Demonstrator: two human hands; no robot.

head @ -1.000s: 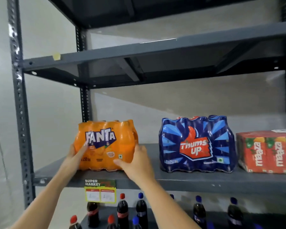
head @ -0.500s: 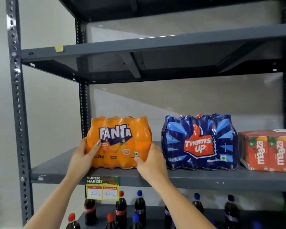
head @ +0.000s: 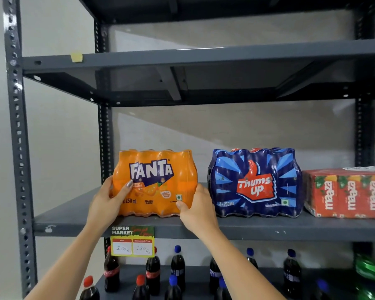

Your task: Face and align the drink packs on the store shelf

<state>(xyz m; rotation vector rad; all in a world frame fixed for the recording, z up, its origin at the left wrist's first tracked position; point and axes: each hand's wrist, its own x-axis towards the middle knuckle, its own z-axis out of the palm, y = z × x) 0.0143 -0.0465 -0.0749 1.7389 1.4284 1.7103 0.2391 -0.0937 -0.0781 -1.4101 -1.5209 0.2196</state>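
Both hands are squeezing the Fanta pack (head: 155, 182) on the shelf (head: 268, 229).
The left hand (head: 108, 202) and right hand (head: 196, 210) are gripping its sides; it looks heavy, and the wrap looks slippery.

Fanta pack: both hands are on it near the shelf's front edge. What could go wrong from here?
1. The Fanta pack sits close to the shelf front edge; a pull by the left hand and right hand might tip it off.
2. Sliding it right could bump the Thums Up pack out of line.
3. The price tag hangs just below and could get knocked.
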